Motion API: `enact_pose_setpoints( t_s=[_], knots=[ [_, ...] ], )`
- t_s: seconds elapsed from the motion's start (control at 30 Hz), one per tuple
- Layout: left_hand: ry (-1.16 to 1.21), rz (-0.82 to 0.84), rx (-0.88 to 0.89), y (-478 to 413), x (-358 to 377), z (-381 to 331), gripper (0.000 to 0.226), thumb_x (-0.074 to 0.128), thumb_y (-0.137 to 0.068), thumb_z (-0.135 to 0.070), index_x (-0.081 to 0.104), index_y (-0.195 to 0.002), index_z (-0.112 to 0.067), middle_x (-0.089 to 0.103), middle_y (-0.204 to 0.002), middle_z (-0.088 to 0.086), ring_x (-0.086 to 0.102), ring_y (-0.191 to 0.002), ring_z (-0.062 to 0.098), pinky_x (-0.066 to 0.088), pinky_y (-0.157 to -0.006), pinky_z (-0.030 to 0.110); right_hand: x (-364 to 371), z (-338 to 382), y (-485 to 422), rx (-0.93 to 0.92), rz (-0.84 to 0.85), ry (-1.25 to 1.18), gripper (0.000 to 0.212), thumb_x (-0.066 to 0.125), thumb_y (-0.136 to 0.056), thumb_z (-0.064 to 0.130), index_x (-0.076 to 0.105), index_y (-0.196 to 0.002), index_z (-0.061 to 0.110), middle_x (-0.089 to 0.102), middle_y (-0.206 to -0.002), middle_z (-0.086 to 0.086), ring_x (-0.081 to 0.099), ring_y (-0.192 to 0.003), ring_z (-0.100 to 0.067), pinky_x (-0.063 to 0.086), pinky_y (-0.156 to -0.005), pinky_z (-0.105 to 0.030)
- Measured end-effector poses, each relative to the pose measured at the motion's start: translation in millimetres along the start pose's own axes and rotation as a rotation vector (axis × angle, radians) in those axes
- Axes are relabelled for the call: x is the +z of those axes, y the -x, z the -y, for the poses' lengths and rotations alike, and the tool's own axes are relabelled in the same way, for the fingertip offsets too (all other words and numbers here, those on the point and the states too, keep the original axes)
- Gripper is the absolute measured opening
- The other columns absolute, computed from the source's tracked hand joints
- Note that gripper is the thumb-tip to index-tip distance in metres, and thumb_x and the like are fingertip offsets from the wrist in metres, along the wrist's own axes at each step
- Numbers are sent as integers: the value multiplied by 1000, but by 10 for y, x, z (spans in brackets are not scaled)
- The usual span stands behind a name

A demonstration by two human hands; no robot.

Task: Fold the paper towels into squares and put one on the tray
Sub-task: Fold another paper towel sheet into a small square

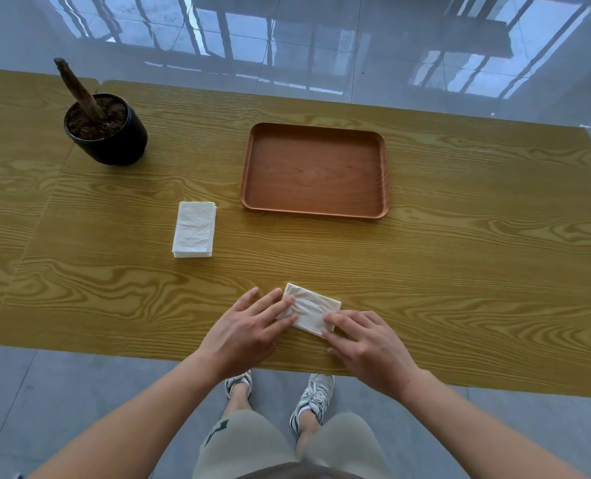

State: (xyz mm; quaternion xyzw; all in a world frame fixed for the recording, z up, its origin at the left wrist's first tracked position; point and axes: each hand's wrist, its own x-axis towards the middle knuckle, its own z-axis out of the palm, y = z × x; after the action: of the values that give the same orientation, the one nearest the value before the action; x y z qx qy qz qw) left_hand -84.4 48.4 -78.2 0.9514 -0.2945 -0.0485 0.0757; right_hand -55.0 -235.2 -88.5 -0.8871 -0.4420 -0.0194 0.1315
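A white paper towel [310, 307], folded to a small tilted rectangle, lies near the table's front edge. My left hand [249, 331] presses flat on its left end with spread fingers. My right hand [363, 344] rests its fingertips on the towel's near right corner. A stack of white paper towels [194, 229] sits further back to the left. The brown wooden tray [380, 174] lies beyond the towel, at the middle right, with nothing on it.
A black pot of soil [109, 133] with a bare brown stem stands at the back left of the yellow wood-grain table [460, 271]. Glossy grey floor tiles surround the table. My legs and white sneakers show below the front edge.
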Motion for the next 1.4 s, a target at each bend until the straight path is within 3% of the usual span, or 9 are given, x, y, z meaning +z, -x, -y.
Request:
enact_pose_setpoints(
  t_s=[0.2, 0.4, 0.57, 0.7, 0.87, 1.0, 1.1, 1.23, 1.4],
  knots=[
    [74, -64, -28, -103, -89, -63, 42, 54, -93, -34, 61, -131, -19, 46, -151, 11, 36, -144, 29, 34, -113, 55, -2, 30, -49, 37, -35, -51, 17, 68, -91, 29, 73, -105, 21, 68, -120, 2, 64, -105, -20, 51, -84, -36],
    [28, 171, -177, -236, 115, -228, 86, 19, -97, -71, 0, -158, -13, -10, -166, 8, -15, -151, 22, 2, -122, 48, 20, 85, -42, 50, -44, -52, 18, 63, -94, 26, 72, -108, 18, 68, -122, 1, 63, -110, -21, 52, -88, -38],
    [12, 201, -168, -161, 216, -187, 89, 21, -96, -73, 5, -158, -11, -3, -166, 9, -6, -153, 25, 6, -120, 50, 23, 87, -2, 78, -49, -68, 28, 64, -94, 28, 68, -119, 17, 63, -134, -4, 57, -122, -23, 49, -98, -42],
    [21, 206, -160, -184, 195, -181, 89, 21, -96, -73, 4, -158, -12, -4, -166, 9, -7, -153, 25, 5, -120, 50, 29, 86, -81, 193, 144, 24, 67, 39, -103, 56, 36, -154, 12, 25, -166, -5, 20, -153, -27, 18, -122, -47],
    [15, 218, -166, -186, 151, -194, 89, 16, -95, -74, 3, -157, -12, -9, -166, 8, -13, -152, 24, 1, -120, 49, -13, 7, -17, 192, 312, 33, 81, 23, -99, 70, 26, -158, 15, 16, -168, -2, 11, -155, -25, 12, -120, -47],
    [58, 172, -201, -225, 60, -224, 84, 18, -96, -72, 9, -158, -15, -8, -166, 6, -15, -152, 23, 2, -120, 50, -69, 48, -165, 368, 148, -151, 64, 33, -102, 57, 46, -148, 14, 49, -153, -2, 40, -145, -22, 32, -117, -47],
    [74, 99, -176, -211, 14, -237, 75, 28, -98, -65, 19, -157, -19, 4, -167, 7, -3, -153, 25, 9, -119, 52, -100, 88, -323, 468, 8, -125, 47, 61, -96, 38, 63, -132, 8, 68, -121, -3, 62, -113, -26, 52, -95, -46],
    [21, 108, -34, -87, 73, -283, 74, 36, -97, -62, 24, -156, -19, 12, -166, 8, 6, -153, 27, 9, -118, 53, -90, 133, -437, 541, 52, -82, 45, 83, -78, 30, 70, -117, 12, 67, -102, -1, 61, -97, -27, 51, -87, -41],
    [-17, 98, -8, 51, 89, -250, 72, 36, -97, -62, 26, -156, -20, 15, -164, 9, 14, -151, 27, 14, -115, 51, -81, 118, -544, 653, 135, -157, 31, 80, -78, 37, 67, -104, 25, 59, -101, 5, 51, -101, -21, 38, -93, -37]
  ],
)
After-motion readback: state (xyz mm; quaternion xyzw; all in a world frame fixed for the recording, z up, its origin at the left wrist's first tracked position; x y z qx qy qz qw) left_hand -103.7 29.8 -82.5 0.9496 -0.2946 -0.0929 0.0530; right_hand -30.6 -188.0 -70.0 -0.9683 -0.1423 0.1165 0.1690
